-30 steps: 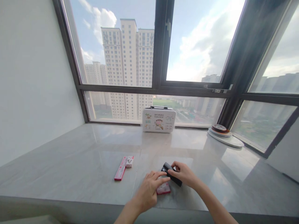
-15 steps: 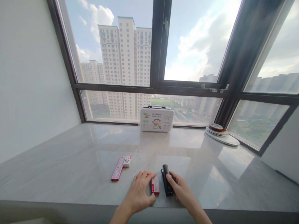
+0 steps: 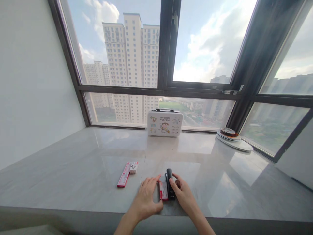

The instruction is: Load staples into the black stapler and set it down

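Fingers of right hand (image 3: 184, 195) gripping black stapler (image 3: 170, 187), thumb on top, other fingertips along right side. Left hand (image 3: 146, 197) fingers spread and curved about a red-and-white box (image 3: 163, 191), index at far end, thumb at near end; can't tell if they press on it. Dark-framed window (image 3: 165, 42) across far side, high-rises (image 3: 133, 65) beyond. Glossy grey counter (image 3: 85, 156) below it. White case with cartoon print (image 3: 165, 124) upright at far middle, by the glass. Stack of flat round pieces (image 3: 231, 138), far right corner. Stapler near middle, pointing near-to-far, right alongside the box on its left. Flat red-and-white packs (image 3: 123, 179), apparently two end to end, left of left hand. Small white box (image 3: 133, 167) just beside their far part, on the right.
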### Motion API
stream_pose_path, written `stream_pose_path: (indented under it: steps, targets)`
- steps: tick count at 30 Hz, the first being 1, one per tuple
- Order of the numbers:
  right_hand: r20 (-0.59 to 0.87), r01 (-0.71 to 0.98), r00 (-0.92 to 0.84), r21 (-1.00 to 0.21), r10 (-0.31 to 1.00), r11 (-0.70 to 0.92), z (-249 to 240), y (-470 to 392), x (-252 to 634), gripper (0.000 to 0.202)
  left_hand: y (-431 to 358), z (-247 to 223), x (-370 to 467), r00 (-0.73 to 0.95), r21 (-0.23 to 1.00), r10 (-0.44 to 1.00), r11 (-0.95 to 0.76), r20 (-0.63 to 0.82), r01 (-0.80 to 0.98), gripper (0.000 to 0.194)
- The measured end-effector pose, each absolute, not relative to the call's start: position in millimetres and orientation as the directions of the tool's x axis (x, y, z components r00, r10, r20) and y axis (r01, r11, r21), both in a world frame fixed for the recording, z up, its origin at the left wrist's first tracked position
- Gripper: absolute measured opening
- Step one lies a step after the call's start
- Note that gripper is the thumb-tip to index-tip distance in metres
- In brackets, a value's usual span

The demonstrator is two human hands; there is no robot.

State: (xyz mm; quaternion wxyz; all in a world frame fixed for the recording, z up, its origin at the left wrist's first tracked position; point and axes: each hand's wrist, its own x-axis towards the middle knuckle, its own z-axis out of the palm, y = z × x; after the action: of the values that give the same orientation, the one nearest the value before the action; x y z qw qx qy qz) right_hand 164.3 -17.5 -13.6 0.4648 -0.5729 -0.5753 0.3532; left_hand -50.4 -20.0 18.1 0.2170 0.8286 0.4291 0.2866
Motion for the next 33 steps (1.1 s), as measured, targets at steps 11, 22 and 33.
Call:
stream_pose_path:
  steps: [11, 22, 33]
  targets:
    - [0.131, 0.371, 0.219, -0.928, 0.967, 0.041, -11, -13, 215, 0.058, 3, 8, -144, -0.351, 0.509, 0.801, 0.068, 0.485, 0.858, 0.066]
    - [0.191, 0.444, 0.201, -0.892, 0.961, 0.084, -10, -21, 206, 0.053, -26, 16, -158, 0.202, 0.52, 0.969, -0.248, 0.145, 0.817, 0.065]
    - [0.153, 0.575, 0.013, -0.81, 0.988, 0.118, 8, -38, 181, 0.053, -18, 34, -57, 0.356, 0.743, 0.906, -0.4, 0.23, 0.536, 0.055]
